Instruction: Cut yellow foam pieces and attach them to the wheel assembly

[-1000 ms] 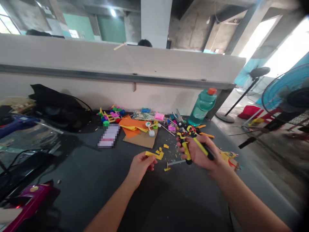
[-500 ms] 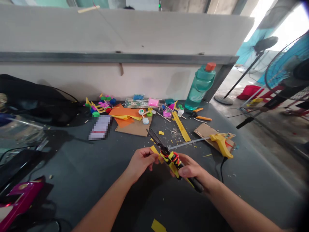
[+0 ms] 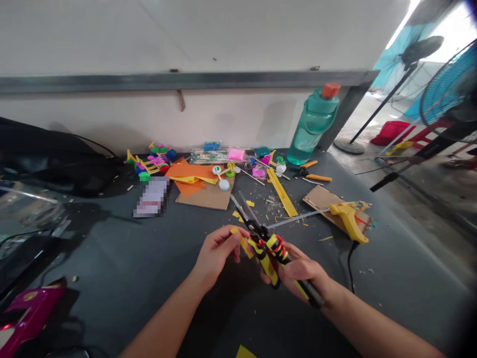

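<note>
My right hand (image 3: 303,268) is wrapped round the black-and-yellow handles of a pair of shears (image 3: 257,229). Red and yellow bands circle the handles, and the blades stand slightly apart, aimed away to the upper left. Between the thumb and fingers of my left hand (image 3: 219,248) is a small yellow strip (image 3: 242,242), close beside the shears' pivot. Some of my left fingertips are hidden behind the strip. Small yellow scraps (image 3: 237,215) lie just past the blades, and another yellow piece (image 3: 245,352) lies at the near edge of view.
A yellow glue gun (image 3: 348,221) rests on cardboard at right, its long glue stick reaching left. Behind are a long yellow strip (image 3: 282,191), orange sheets (image 3: 190,174) on cardboard, orange-handled pliers (image 3: 316,176) and a teal bottle (image 3: 313,129). A phone (image 3: 151,197) lies at left.
The shears have opened, with blades and handles now farther apart. My left hand still pinches the yellow strip. The view has tilted down slightly.
</note>
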The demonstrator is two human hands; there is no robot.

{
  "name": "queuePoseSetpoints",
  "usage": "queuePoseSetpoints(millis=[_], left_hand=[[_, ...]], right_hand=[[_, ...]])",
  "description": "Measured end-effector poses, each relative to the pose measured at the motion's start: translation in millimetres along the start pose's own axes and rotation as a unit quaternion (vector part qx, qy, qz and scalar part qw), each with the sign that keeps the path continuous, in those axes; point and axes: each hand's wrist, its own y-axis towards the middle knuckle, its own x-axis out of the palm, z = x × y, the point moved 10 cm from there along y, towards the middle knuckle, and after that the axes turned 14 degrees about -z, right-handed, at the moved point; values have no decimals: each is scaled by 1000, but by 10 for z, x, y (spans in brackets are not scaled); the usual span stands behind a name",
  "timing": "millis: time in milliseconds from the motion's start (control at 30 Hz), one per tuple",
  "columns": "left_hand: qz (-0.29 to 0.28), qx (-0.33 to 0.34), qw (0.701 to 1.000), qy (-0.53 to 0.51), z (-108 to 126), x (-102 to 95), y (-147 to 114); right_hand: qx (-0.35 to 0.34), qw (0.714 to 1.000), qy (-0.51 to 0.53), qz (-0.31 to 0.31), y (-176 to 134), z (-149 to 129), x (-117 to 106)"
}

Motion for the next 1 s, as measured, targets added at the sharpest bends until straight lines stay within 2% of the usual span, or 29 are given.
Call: queuePoseSetpoints(millis=[133,233,433,567,700,800,900,1000], left_hand=[[-64,-4,990,-126,-59,133,-28],[-95,-14,980,-172,-83,225,-39],[-48,-30,980,-189,-127,184,-20],[4,-38,982,-184,-161,107,-34],[27,-32,985,-165,-117,78,-54],[70,-6,987,-142,-21,-44,-75],[119,35,987,-106,116,-210,-107],[147,69,984,-73,224,-322,-145]], right_hand=[[-30,994,98,-29,24,20,95],[-28,988,147,-45,37,22,142],[-10,976,214,-41,28,90,137],[4,981,193,-11,16,127,95],[32,986,165,5,7,159,75],[55,993,107,6,-2,168,63],[66,994,-80,36,-26,101,-7],[80,947,-305,66,-46,14,-10]])
